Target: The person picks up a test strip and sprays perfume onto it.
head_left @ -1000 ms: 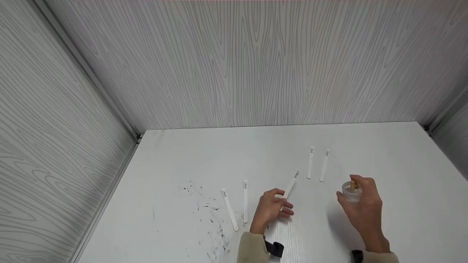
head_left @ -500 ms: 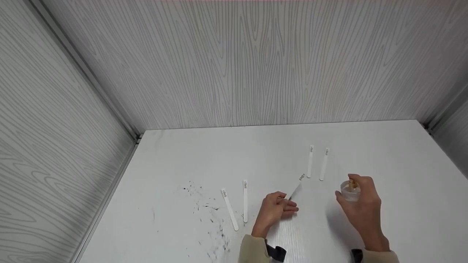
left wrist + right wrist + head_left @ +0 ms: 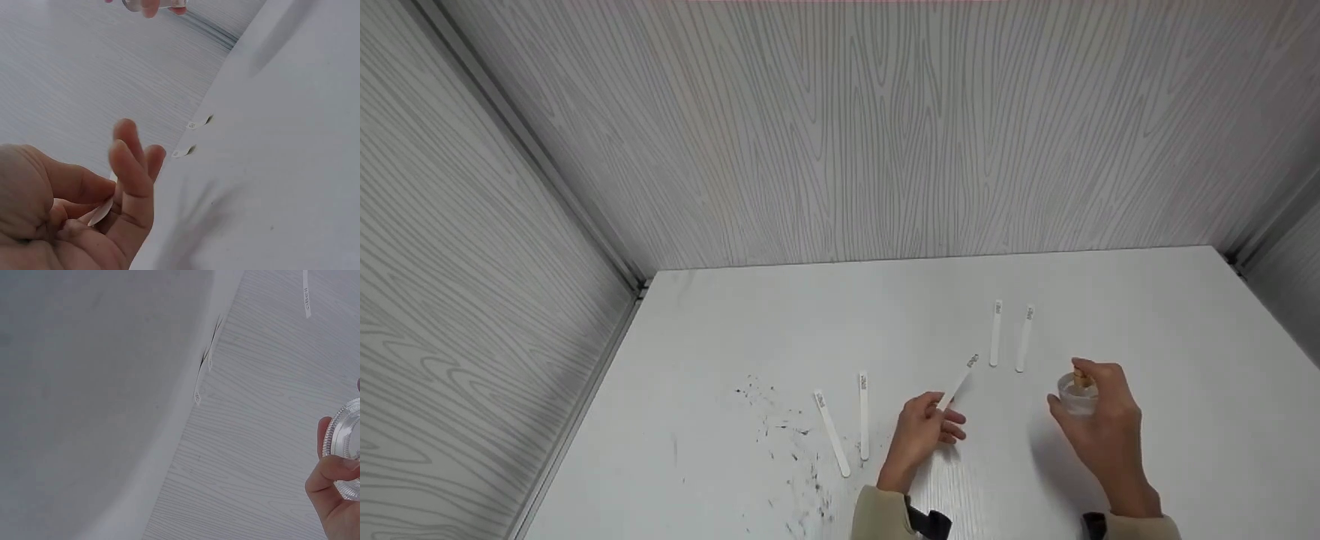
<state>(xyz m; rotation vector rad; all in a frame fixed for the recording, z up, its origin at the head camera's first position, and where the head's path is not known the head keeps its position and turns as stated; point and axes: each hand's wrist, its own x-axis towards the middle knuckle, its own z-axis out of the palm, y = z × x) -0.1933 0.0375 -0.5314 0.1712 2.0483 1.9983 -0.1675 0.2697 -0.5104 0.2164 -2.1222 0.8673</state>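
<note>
Left grip (image 3: 922,431): narrow, pinching a strip between thumb and fingers; the remaining fingers reach out past it on the right.
Held strip (image 3: 958,386): white and flat, its near end inside the left grip; from there it slants outward, away from the person and to the right, with dark printing at its far end. The left wrist view shows its rounded near end (image 3: 103,211) between the thumb and the fingers.
Right grip (image 3: 1110,412): closed around a cup, the thumb on the near left side and a finger over the rim; it is well to the right of the left grip.
Clear cup (image 3: 1078,403): within the right grip, round and see-through, with a ridged rim in the right wrist view.
Tan patch (image 3: 1082,377): at the cup's rim, just under the right grip's finger; whether it is an object or a finger behind the clear wall cannot be told.
Far strips (image 3: 1024,339): two, side by side and apart, on the tabletop (image 3: 697,337) beyond both grips and between them sideways, printed ends away from the person.
Near strips (image 3: 832,435): two more, left of the left grip, closer together at their near ends.
Dark marks (image 3: 814,480): scattered left of the left grip, around the near strips.
Sleeves (image 3: 877,514): beige, behind each grip, with a black band (image 3: 930,523) at each wrist.
Back panel (image 3: 840,135): grey wood-grain, beyond everything the grips hold.
</note>
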